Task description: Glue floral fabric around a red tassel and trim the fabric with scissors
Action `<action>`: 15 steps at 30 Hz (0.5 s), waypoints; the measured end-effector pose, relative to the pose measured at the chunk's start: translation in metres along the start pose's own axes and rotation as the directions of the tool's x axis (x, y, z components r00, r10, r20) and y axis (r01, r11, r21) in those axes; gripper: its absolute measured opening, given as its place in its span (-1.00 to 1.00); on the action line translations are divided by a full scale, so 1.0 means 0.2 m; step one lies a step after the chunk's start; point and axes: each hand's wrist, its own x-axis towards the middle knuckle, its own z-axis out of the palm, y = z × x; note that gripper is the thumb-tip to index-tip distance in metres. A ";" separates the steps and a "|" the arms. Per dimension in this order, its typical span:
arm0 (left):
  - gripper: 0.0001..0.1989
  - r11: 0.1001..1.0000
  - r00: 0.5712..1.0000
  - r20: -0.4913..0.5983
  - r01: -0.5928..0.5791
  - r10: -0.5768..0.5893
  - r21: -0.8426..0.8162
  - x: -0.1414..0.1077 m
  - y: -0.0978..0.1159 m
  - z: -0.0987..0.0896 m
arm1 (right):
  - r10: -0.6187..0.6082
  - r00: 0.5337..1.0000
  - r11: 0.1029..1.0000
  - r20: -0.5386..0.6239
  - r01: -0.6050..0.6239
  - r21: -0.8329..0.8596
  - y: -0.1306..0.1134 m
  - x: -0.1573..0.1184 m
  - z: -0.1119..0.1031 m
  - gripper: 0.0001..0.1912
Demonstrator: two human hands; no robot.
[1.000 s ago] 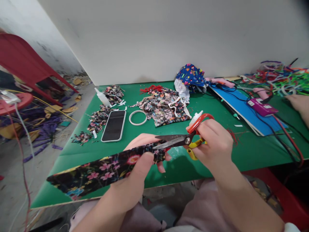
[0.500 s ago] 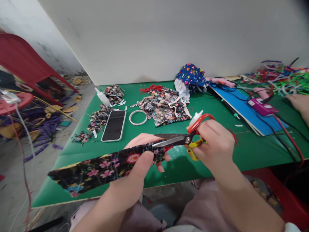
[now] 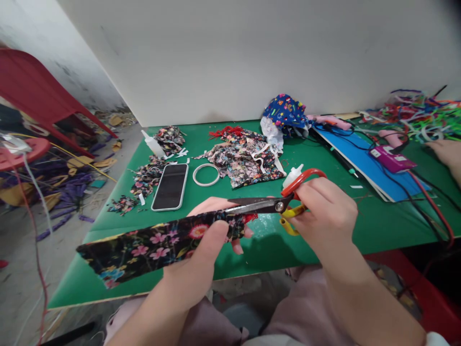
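My left hand [image 3: 203, 252] pinches a folded strip of black floral fabric [image 3: 154, 247] between thumb and fingers, above the front of the green table. Red threads [image 3: 251, 217] show at the strip's right end. My right hand [image 3: 326, 211] grips scissors [image 3: 279, 206] with one red and one yellow handle. The blades lie nearly together along the strip's upper edge, just above my left thumb; whether fabric is between them I cannot tell. Behind the scissors a white glue bottle [image 3: 293, 177] is partly hidden. Beyond my hands lies a crumpled floral fabric piece [image 3: 248, 158] with white strips on it.
A phone [image 3: 170, 187], a tape ring [image 3: 206, 175], fabric scraps [image 3: 149, 175] and another glue bottle [image 3: 153, 144] lie at left. Rightward are a blue folder [image 3: 370, 163], pink glue guns [image 3: 331, 122], a purple box [image 3: 392, 158] with cables, and another person's hand [image 3: 446, 156].
The scissor blades have closed toward each other at the strip's top edge. My right hand has shifted slightly right; the strip has barely moved.
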 end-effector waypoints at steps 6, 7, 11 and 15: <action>-0.81 0.999 0.998 0.061 -0.023 0.021 0.024 0.01 -0.02 -0.03 | -0.012 0.999 1.000 0.048 0.011 0.011 0.04 -0.01 -0.02 -0.73; -0.81 1.000 0.998 0.053 -0.025 0.024 0.017 0.01 -0.02 -0.03 | 0.025 0.998 0.998 0.066 -0.029 0.053 0.05 -0.01 -0.02 -0.73; -0.79 0.999 1.000 0.002 -0.010 0.010 -0.031 0.01 -0.01 0.00 | 0.252 0.958 0.924 0.138 -0.281 0.259 0.08 -0.01 -0.03 -0.80; -0.79 0.998 0.996 -0.077 0.036 -0.041 -0.056 0.00 0.02 0.04 | 0.281 0.934 0.875 0.220 -0.343 0.342 0.07 0.01 -0.04 -0.73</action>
